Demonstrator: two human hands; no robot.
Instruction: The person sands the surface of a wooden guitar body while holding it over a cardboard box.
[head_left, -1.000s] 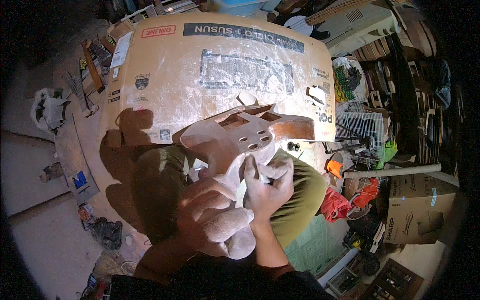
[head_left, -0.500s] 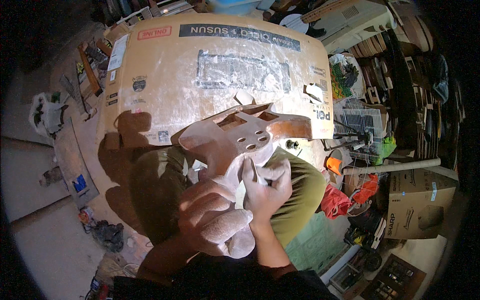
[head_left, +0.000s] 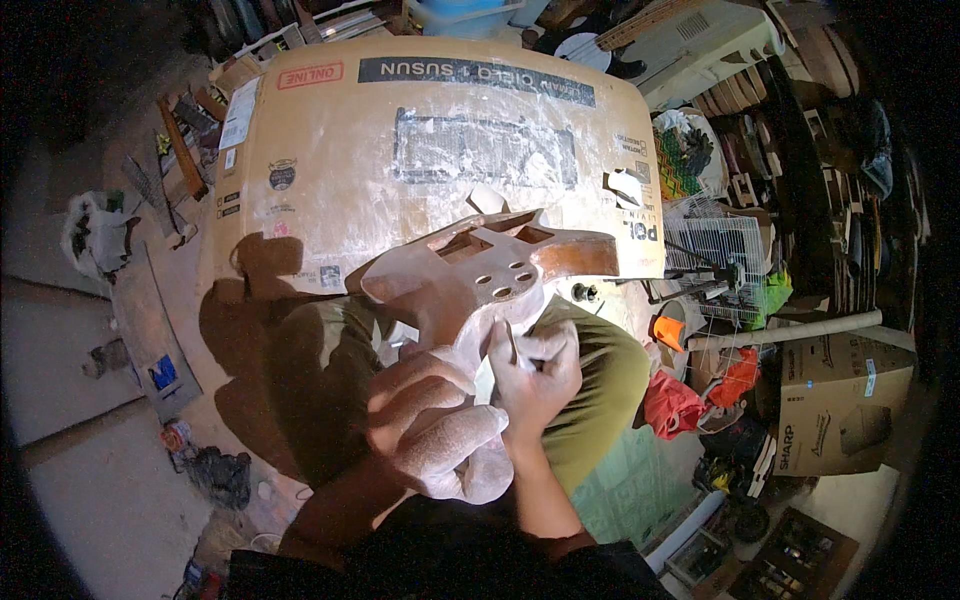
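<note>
A dust-covered wooden electric guitar body [head_left: 470, 280] rests over my lap, with rectangular cavities and several round holes in its face. Its reddish-brown side shows at the right. My left hand [head_left: 430, 415], coated in pale dust, is curled round the near end of the body. Close beside it, my right hand [head_left: 535, 380] is closed in a pinch, thumb against the body's near edge. A thin pale folded piece [head_left: 516, 348], apparently sandpaper, sticks out between its thumb and fingers. The surface beneath both hands is partly hidden.
Under the guitar body's far side lies a dusty cardboard sheet [head_left: 330, 130], with a cream scrap [head_left: 487, 199] and a white scrap [head_left: 625, 187] on it. At right are a white wire rack [head_left: 715, 250], an orange cup [head_left: 668, 332], red cloth [head_left: 672, 402] and a cardboard box [head_left: 830, 410].
My left hand has shifted slightly right and up along the guitar body. My right hand keeps its pinch at nearly the same spot. The whole view has tilted a little.
</note>
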